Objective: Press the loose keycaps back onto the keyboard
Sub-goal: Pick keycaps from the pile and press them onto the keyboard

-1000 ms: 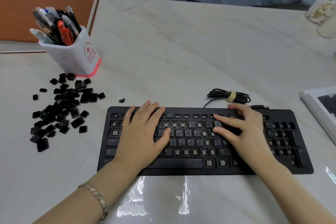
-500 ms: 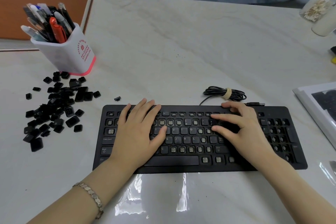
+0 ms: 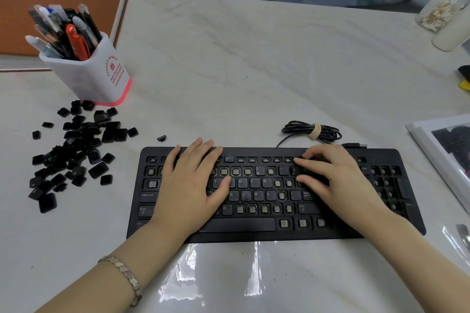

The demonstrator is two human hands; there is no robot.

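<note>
The pale worktop (image 3: 229, 71) carries one black keyboard (image 3: 279, 234), which lies along the near edge, roughly central. Many of its switches stand bare, too many to count surely with two hands across them.

The left hand (image 3: 188, 185) lies flat on the keyboard's left half, fingers straight and gripping nothing. The right hand (image 3: 338, 180) sits on the upper right of the main key block, fingers (image 3: 305, 161) gently bent with their tips pressing down. Whether a cap sits under them is hidden.

Risks, as I judge them:
- Uneven pressure from the right hand could seat a cap crooked or strain its clip.
- The left palm's weight rests on uncovered switches and could bend one.
- A cap pressed onto the wrong switch would have to be prised off again.

One white pen cup (image 3: 96, 76) stands toward the far left corner. In front of it, toward the left edge, one heap of loose keycaps (image 3: 76, 150) spreads out, several dozen, overlapping so no exact count is possible. A forearm sweeping leftward could scatter them off that edge.

One coiled cable (image 3: 312, 132) lies just behind the keyboard. One stray keycap (image 3: 161, 138) lies alone beside the keyboard's far left corner, easily flicked away and lost.
</note>
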